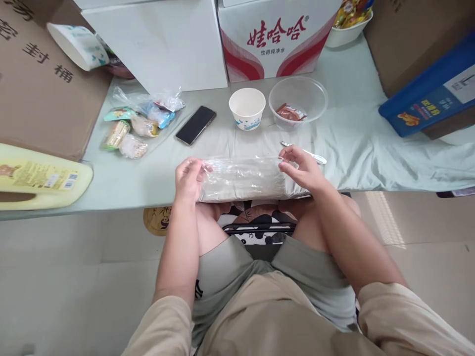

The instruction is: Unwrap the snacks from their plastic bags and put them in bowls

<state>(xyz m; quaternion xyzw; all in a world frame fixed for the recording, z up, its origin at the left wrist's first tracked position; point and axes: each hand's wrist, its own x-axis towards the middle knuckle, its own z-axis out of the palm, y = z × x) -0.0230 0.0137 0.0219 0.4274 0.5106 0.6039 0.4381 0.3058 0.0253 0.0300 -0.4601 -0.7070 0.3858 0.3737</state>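
Clear plastic bag (245, 180), thin and crinkly, stretched wide along the near edge of the pale green, cloth-covered table (356, 143). Same bag as the middle of the clock, with twelve o'clock straight ahead. At nine o'clock, left hand (190, 179), thumb and fingers pinching one end of the plastic. At three o'clock, right hand (301, 168), thumb and first finger pinching the other end, at the far corner. At two o'clock, just past the right hand, thin white tool (314, 156). At twelve o'clock, paper cup (247, 118) with blue marks, standing up, and behind it, red and white box (276, 44). At one o'clock, just beside the cup, round see-through bowl (315, 106) with a red-brown packet (290, 112) inside. Between ten and eleven o'clock, black phone (196, 125), lying flat. At ten o'clock, heap of little wrapped snacks (143, 125). At nine o'clock, past the left hand, yellow jug (44, 177).
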